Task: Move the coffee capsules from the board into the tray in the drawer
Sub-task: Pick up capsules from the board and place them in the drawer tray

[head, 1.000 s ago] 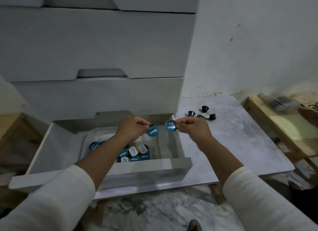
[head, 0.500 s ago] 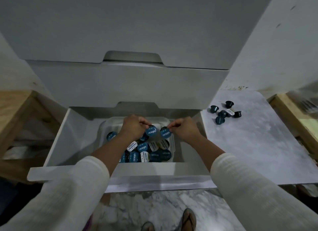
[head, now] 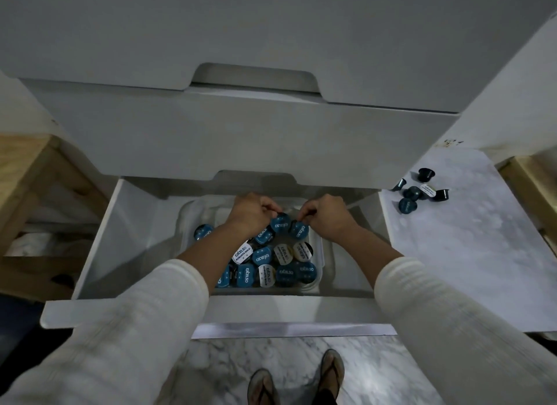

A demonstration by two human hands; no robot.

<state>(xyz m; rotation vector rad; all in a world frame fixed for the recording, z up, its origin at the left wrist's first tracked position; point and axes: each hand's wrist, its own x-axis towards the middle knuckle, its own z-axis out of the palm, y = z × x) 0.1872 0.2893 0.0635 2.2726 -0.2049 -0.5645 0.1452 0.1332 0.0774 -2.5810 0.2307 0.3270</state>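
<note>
Both hands are low inside the open white drawer [head: 99, 251], over the clear plastic tray [head: 320, 248]. My left hand [head: 251, 213] pinches a blue-lidded capsule [head: 280, 224] by its rim. My right hand [head: 327, 216] pinches another blue capsule [head: 299, 229] beside it. Both held capsules sit just above the pile of blue and white capsules [head: 268, 263] in the tray. Several dark capsules [head: 417, 192] lie in a cluster on the marble-patterned board [head: 470, 239] at the right.
Closed white drawers [head: 241, 133] overhang the open one from above. Wooden frames stand at the far left [head: 27, 175] and far right [head: 524, 175]. Marble floor and my sandalled feet [head: 297, 380] are below the drawer front.
Both hands carried their capsules from above the drawer's right edge leftward and down into the tray. The view tilted down and moved closer.
</note>
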